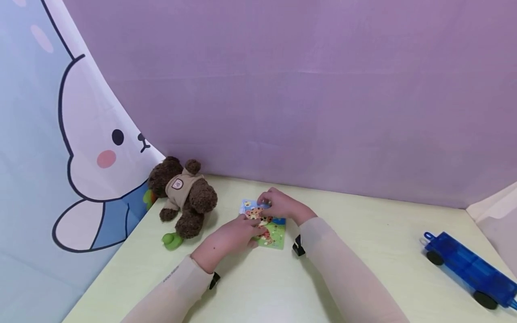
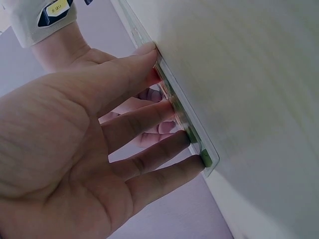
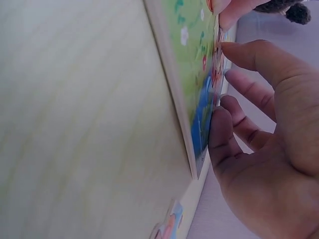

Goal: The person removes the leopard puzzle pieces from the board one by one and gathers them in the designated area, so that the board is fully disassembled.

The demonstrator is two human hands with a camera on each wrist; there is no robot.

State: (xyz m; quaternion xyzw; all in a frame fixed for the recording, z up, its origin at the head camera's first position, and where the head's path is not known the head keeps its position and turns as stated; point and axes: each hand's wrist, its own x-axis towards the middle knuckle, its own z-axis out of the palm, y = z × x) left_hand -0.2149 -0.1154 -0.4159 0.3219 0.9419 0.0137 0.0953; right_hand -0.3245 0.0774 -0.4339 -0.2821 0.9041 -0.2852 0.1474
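Table [image 1: 387, 237] holds the lot: teddy bear [image 1: 188, 190] lying left, blue wagon [image 1: 468, 264] off right. Left hand [image 1: 232, 235]: digits spread, tips on the picture board. Right hand [image 1: 284, 207]: bent fingers apart from thumb, tips on board too; no pinch visible. Board [image 1: 278, 240] lies flat between bear and wagon. Green toy [image 1: 172, 241] by bear; small cut-out piece [image 3: 172, 223] near board, cropped. Step looks like fitting or pressing pieces; next move probably calls for even fingertip pressure, board steadied.
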